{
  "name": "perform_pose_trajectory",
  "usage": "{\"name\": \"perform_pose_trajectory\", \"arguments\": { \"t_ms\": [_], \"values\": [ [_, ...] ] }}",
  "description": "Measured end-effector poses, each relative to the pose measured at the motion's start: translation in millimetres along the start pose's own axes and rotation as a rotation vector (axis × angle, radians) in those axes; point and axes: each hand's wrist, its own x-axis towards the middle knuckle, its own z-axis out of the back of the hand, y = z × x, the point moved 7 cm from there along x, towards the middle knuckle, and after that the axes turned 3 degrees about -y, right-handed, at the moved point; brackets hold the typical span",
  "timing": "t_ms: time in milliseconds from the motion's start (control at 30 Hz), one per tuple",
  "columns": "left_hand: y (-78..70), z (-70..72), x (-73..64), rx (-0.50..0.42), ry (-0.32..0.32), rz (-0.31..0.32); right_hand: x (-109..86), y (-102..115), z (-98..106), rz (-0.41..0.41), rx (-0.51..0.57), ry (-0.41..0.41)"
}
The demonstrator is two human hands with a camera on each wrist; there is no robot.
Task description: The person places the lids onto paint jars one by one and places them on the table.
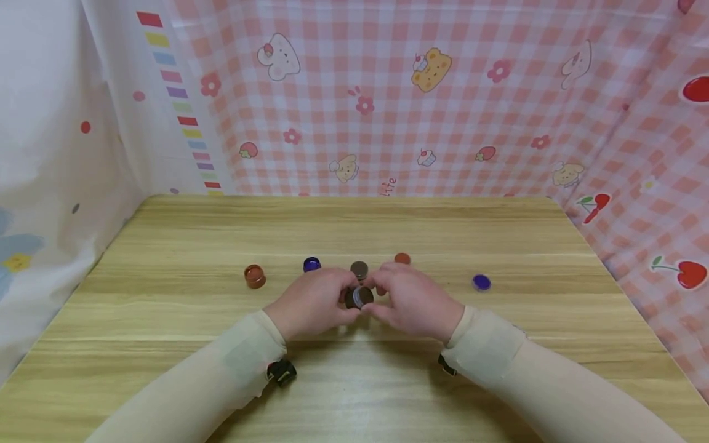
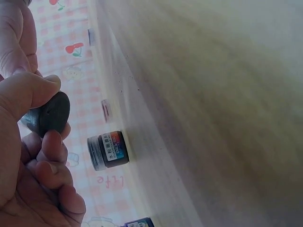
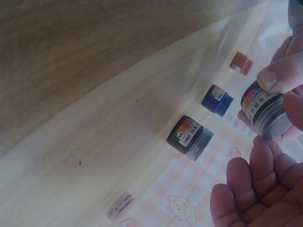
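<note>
Between both hands is a tilted dark paint jar (image 1: 352,299) with a dark lid (image 1: 365,295) turned toward the right. My left hand (image 1: 316,301) grips the jar's body, thumb over its label and the dark base (image 2: 56,113) showing in the left wrist view. At the lid, my right hand (image 1: 412,301) pinches the rim with thumb and index finger, while its other fingers (image 3: 236,182) curve loosely below. Just behind the hands stands a second dark paint jar (image 1: 359,269), upright with a printed label.
Left of the hands stand an orange paint jar (image 1: 255,277) and a blue-purple paint jar (image 1: 312,264), both without lids. An orange lid (image 1: 402,258) lies behind my right hand, and a purple lid (image 1: 481,282) farther right. A checked cloth (image 1: 388,123) hangs behind the wooden table (image 1: 354,394).
</note>
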Motion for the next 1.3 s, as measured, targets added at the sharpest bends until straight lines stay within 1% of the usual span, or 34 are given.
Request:
{"name": "perform_pose_trajectory", "arguments": {
  "t_ms": [167,300,400,567,667,767,1000,1300],
  "values": [
    [-1.9,1.2,-0.4,-0.004,-0.002,-0.002,0.1,-0.6,0.7,-0.006,0.007,0.013],
    [-3.6,1.0,-0.4,-0.017,0.003,-0.008,0.3,1.1,1.4,0.031,-0.028,0.016],
    [-4.6,0.5,-0.8,-0.009,0.006,-0.02,0.7,2.5,0.6,0.044,-0.061,0.02],
    [-5.3,0.1,-0.3,0.007,0.006,-0.032,0.2,3.7,-0.3,0.026,-0.068,0.024],
    [-5.0,0.5,-0.2,-0.003,0.01,-0.022,0.0,4.1,0.3,0.01,-0.041,0.031],
    [-5.0,0.8,-0.5,-0.015,0.014,-0.014,0.3,4.9,0.9,0.012,-0.033,0.033],
    [-5.6,-0.4,0.3,0.013,0.005,-0.024,1.0,5.6,-1.8,0.028,-0.078,0.016],
    [-4.3,-2.4,1.8,0.027,-0.004,-0.011,-0.2,5.0,-4.3,0.0,-0.094,-0.008]
  ]
}}
